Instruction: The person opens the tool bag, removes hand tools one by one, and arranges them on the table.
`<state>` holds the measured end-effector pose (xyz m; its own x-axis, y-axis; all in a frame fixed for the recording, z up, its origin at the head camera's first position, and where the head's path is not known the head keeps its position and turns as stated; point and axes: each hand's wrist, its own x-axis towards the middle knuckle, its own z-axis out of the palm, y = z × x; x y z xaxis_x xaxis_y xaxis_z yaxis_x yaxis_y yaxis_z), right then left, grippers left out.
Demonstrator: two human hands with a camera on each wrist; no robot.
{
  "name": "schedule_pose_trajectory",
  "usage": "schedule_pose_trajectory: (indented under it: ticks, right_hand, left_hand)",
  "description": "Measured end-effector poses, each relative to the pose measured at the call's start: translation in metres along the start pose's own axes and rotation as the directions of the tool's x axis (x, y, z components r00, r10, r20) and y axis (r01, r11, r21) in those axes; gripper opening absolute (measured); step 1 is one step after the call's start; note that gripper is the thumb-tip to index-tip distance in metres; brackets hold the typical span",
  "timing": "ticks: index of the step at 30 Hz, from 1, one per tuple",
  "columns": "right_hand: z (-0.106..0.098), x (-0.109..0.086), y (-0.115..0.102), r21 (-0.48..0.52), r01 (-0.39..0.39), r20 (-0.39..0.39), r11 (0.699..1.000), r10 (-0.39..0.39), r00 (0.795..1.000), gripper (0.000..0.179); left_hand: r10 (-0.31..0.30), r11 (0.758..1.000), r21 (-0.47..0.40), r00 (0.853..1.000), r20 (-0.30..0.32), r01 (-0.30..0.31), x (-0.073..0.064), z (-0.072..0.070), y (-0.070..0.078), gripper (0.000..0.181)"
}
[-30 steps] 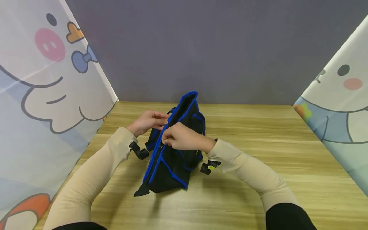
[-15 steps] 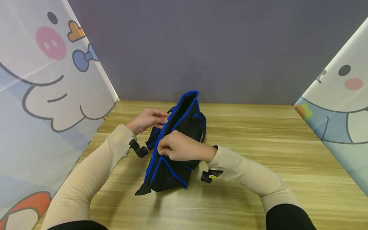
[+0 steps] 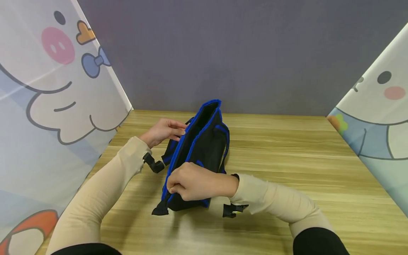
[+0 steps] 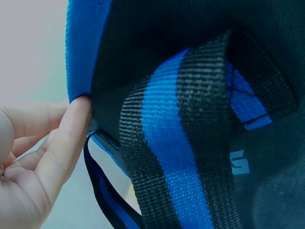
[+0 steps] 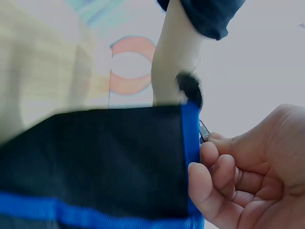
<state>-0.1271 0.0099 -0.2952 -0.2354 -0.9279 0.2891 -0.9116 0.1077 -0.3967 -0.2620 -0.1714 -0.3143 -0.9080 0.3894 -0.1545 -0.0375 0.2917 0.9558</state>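
Observation:
A black fabric bag (image 3: 210, 148) with blue trim stands on the table, its top gaping at the far part. At the far left rim, my left hand (image 3: 162, 132) pinches the blue-edged border (image 4: 86, 52) between thumb and fingers. My right hand (image 3: 196, 182) is at the near end of the same top, pinching a small metal zipper pull (image 5: 204, 132) beside the blue trim. Just beyond those fingers a black fabric tab (image 3: 160, 208) sticks out from the bag's near corner. A black and blue carry strap (image 4: 167, 124) hangs from the bag's left side.
Beneath the bag is a wood-grain table (image 3: 287, 148). A grey panel (image 3: 229, 53) rises behind it, with cartoon-printed sheets (image 3: 95, 102) at the left and right. Another strap (image 3: 227, 145) loops off the bag's right side.
My right hand has travelled along the bag's top toward the near corner with the zipper pull, and more of the opening shows behind it. The left hand has stayed at the far left rim.

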Motion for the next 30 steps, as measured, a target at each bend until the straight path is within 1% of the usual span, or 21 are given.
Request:
schedule_pose_trajectory:
  ticks: [4, 6, 9, 12, 14, 16, 19, 21, 24, 27, 30]
  right_hand:
    - [0.001, 0.000, -0.006, 0.006, 0.036, 0.019, 0.999, -0.036, 0.999, 0.018]
    - [0.001, 0.000, -0.007, 0.005, 0.039, 0.027, 0.999, -0.039, 0.999, 0.018]
    - [0.000, 0.000, -0.004, 0.046, 0.029, 0.035, 0.998, -0.031, 0.999, 0.016]
    - [-0.002, -0.001, 0.002, 0.098, 0.026, 0.045, 0.995, -0.031, 0.999, 0.013]
    - [-0.005, -0.003, 0.008, 0.131, 0.031, 0.038, 0.991, -0.036, 0.999, 0.010]
    - [-0.009, -0.005, 0.015, 0.148, 0.050, 0.025, 0.988, -0.055, 0.998, 0.010]
    - [-0.015, -0.010, 0.030, 0.151, 0.096, 0.000, 0.984, -0.097, 0.995, 0.012]
    - [-0.021, -0.014, 0.042, 0.103, 0.120, -0.030, 0.987, -0.118, 0.993, 0.014]
    - [-0.029, -0.021, 0.061, -0.039, 0.117, -0.108, 0.992, -0.120, 0.987, 0.018]
    - [-0.035, -0.028, 0.080, -0.190, 0.055, -0.182, 0.980, -0.091, 0.979, 0.028]
    - [-0.036, -0.034, 0.098, -0.259, -0.010, -0.202, 0.966, -0.044, 0.978, 0.041]
  left_hand:
    - [0.004, 1.000, 0.003, 1.000, -0.002, -0.004, 0.000, -0.001, -0.001, 0.036]
    - [0.005, 1.000, 0.000, 1.000, -0.005, -0.005, 0.000, -0.001, -0.002, 0.036]
    - [0.003, 1.000, 0.001, 1.000, -0.008, -0.003, -0.001, 0.000, -0.003, 0.036]
    - [0.001, 1.000, -0.011, 1.000, -0.009, -0.001, -0.002, 0.001, -0.004, 0.036]
    - [0.002, 1.000, -0.021, 1.000, -0.002, -0.002, -0.004, 0.003, -0.004, 0.037]
    - [-0.003, 1.000, -0.029, 1.000, 0.009, 0.003, -0.008, 0.005, -0.004, 0.039]
    - [-0.019, 1.000, -0.023, 0.999, 0.045, 0.020, -0.015, 0.007, -0.005, 0.046]
    - [-0.034, 0.999, -0.021, 0.997, 0.072, 0.036, -0.020, 0.008, -0.005, 0.052]
    - [-0.047, 0.999, -0.016, 0.992, 0.113, 0.050, -0.030, 0.010, -0.004, 0.061]
    - [-0.052, 0.998, -0.027, 0.988, 0.147, 0.056, -0.040, 0.010, -0.002, 0.068]
    - [-0.042, 0.999, -0.026, 0.986, 0.160, 0.047, -0.050, 0.011, -0.001, 0.075]
